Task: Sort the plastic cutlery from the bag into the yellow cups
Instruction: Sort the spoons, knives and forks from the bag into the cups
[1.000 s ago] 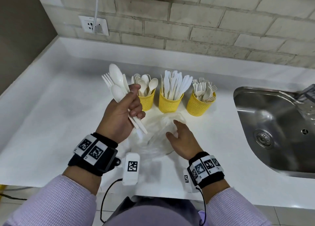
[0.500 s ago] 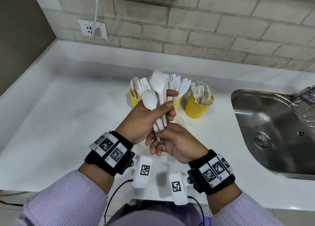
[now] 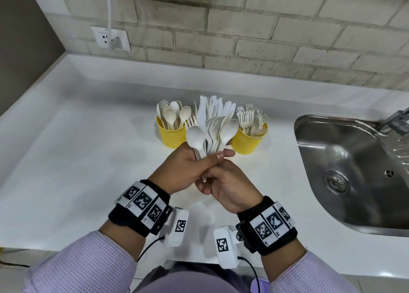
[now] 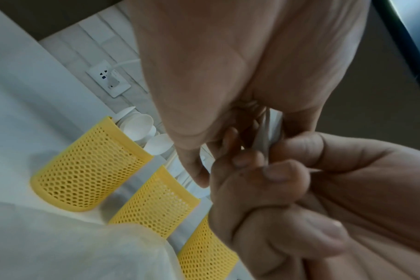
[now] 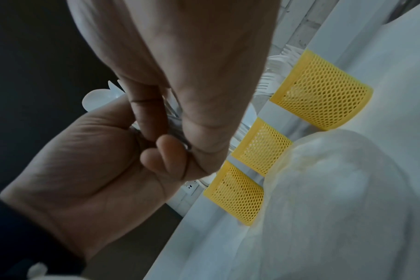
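My left hand [image 3: 188, 171] fisted around a cutlery bunch [image 3: 212, 135], my right hand [image 3: 230, 186] just beneath pinching its handles, yellow cups [image 3: 171, 135] beyond.

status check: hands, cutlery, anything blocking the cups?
Left hand grips mixed cutlery bunch, upright. Right hand pinches handle ends below. Three yellow cups part-filled; held bunch hides middle cup in head view. Bag on counter before the cups.

White cutlery bundle [image 3: 211, 135] above yellow cups [image 3: 172, 135]

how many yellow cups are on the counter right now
3, in a row near the wall: the left cup holds spoons, the middle cup is hidden behind the held cutlery in the head view, and the right cup holds forks.
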`<state>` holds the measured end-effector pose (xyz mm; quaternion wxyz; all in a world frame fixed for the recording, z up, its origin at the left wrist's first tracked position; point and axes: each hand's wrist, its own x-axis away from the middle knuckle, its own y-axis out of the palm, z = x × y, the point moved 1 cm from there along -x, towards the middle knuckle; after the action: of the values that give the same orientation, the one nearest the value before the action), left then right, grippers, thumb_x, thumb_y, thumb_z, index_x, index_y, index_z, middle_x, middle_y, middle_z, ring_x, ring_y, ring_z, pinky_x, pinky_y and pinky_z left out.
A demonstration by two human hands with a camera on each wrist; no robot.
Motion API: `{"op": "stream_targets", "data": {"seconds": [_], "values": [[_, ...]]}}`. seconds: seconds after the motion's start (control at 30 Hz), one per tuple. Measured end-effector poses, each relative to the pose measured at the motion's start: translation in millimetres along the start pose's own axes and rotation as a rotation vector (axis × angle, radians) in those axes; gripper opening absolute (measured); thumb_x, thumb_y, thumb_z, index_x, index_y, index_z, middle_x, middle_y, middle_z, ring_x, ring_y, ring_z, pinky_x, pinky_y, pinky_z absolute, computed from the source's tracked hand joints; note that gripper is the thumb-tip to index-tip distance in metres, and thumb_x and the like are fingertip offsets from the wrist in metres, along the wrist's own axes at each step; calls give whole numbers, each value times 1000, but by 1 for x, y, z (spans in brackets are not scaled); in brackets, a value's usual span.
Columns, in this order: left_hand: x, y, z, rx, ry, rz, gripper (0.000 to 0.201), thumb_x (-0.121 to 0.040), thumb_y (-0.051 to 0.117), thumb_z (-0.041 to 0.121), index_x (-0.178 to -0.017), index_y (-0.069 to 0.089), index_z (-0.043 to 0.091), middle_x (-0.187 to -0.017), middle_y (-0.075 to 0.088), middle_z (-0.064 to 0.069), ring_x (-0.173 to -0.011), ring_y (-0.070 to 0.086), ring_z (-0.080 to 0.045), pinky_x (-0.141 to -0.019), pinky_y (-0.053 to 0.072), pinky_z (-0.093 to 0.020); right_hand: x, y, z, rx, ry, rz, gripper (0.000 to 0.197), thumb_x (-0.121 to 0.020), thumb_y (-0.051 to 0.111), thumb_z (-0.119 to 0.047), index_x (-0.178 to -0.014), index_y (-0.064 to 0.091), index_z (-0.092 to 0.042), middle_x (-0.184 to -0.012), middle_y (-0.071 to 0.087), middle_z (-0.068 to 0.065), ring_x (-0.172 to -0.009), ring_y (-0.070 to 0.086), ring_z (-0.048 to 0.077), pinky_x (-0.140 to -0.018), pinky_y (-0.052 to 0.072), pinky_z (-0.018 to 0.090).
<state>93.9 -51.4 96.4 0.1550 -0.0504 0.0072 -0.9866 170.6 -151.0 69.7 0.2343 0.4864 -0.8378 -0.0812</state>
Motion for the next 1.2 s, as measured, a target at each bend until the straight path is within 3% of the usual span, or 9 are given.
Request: {"op": "stream_targets", "data": {"seconds": [0.1, 0.23, 0.37, 0.53, 0.63, 0.73, 1.0, 1.07, 1.2], "values": [[-5, 5, 6, 1, 2, 23, 24, -104, 59, 18, -124, 71, 22, -121, 76, 2, -66, 73, -34, -59, 56, -62, 2, -7, -7, 15, 1, -18, 13, -69, 47, -2, -81, 50, -5, -67, 46, 10, -55, 49, 22, -52, 30, 29], [-13, 12, 10, 33, -2, 54, 25, -104, 56, 18, -127, 68, 16, -120, 76, -1, -65, 73, -26, -60, 57, -42, 3, -17, -13, 6, 6, -79, 21, -70, 46, -2, -89, 56, 1, -73, 55, 10, -58, 57, 25, -52, 38, 28], [-19, 15, 8, 128, 54, 94, 28, -101, 57, 13, -127, 66, 6, -119, 76, -12, -111, 73, -27, -94, 59, -38, 4, -37, -20, 138, 41, -73, 21, -77, 46, 0, -92, 61, -3, -83, 62, 5, -71, 66, 31, -59, 50, 31], [-19, 17, 7, 193, 73, 108, 30, -96, 62, 19, -122, 70, 6, -117, 75, -17, -102, 73, -37, -97, 57, -54, 2, -77, -39, 419, -83, 165, 40, -74, 47, -16, -109, 66, -17, -100, 72, 7, -73, 68, 22, -65, 52, 35], [-20, 20, 8, 220, 51, 80, 30, -96, 62, 16, -125, 67, 8, -117, 75, -16, -96, 74, -30, -91, 58, -46, 8, -88, -70, 423, -266, 304, 36, -76, 48, -17, -106, 67, -19, -95, 67, 4, -70, 65, 19, -63, 51, 31], [-23, 22, 10, 227, 41, 70, 28, -97, 60, 10, -124, 66, 6, -115, 76, -15, -94, 74, -27, -86, 57, -38, 17, -85, -102, 463, -435, 273, 34, -82, 53, -6, -110, 69, -16, -94, 64, 2, -75, 63, 16, -67, 52, 27], [-42, 11, 15, 88, 76, 153, 19, -100, 57, -2, -115, 67, -6, -111, 77, -14, -96, 73, -26, -92, 57, -48, 16, -68, -134, 672, -653, 137, 33, -84, 57, -10, -112, 68, -25, -108, 60, 0, -91, 61, 13, -80, 53, 32], [-46, 6, 16, 20, 80, 173, 17, -100, 61, 4, -112, 72, 1, -111, 77, -13, -101, 74, -30, -91, 58, -44, 10, -66, -137, 673, -656, 114, 30, -86, 60, -12, -112, 68, -25, -108, 60, -2, -90, 62, 11, -79, 53, 33], [-48, 1, 13, 10, 69, 154, 16, -96, 69, 19, -108, 79, 21, -113, 77, -11, -106, 73, -33, -100, 48, -67, 1, -67, -136, 680, -667, 96, 27, -88, 65, -17, -114, 68, -24, -108, 61, 0, -89, 63, 12, -79, 54, 36]]}}
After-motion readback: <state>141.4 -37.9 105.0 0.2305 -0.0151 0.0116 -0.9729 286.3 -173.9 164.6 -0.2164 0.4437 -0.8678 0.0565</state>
